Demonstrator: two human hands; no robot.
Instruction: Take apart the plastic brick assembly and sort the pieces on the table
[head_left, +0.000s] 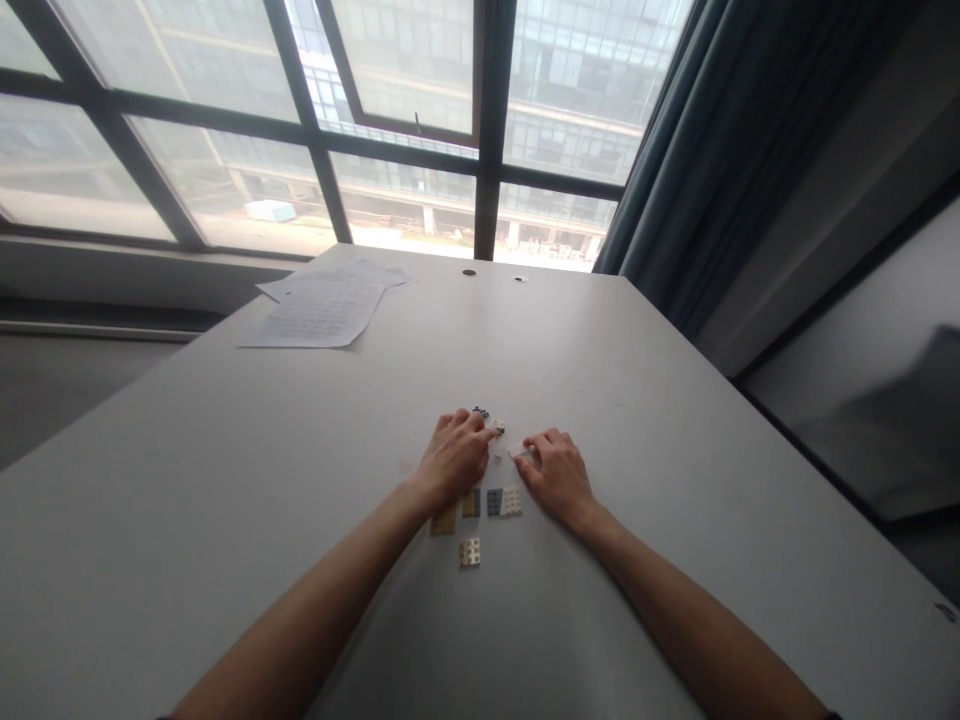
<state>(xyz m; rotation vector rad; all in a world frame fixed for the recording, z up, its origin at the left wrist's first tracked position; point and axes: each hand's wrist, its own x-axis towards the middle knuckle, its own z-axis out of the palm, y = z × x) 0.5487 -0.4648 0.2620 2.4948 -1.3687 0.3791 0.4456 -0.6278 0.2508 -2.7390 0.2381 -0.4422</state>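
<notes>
My left hand (454, 456) rests on the white table (225, 480), fingers curled over small building bricks, a dark one (481, 412) and a pale one (498, 427) showing at its fingertips. My right hand (556, 472) lies close beside it, fingers bent, pinching a small white brick (516, 450). Just in front of my wrists lie flat plates: a tan one (443, 520), a grey-tan one (471, 502), a blue one (494, 501), a cream one (511, 501), and another cream one (470, 551) nearer me.
Printed paper sheets (322, 305) lie at the table's far left. Two round cable holes (469, 272) sit near the far edge by the window. A dark curtain (720, 170) hangs at the right, past the table's right edge.
</notes>
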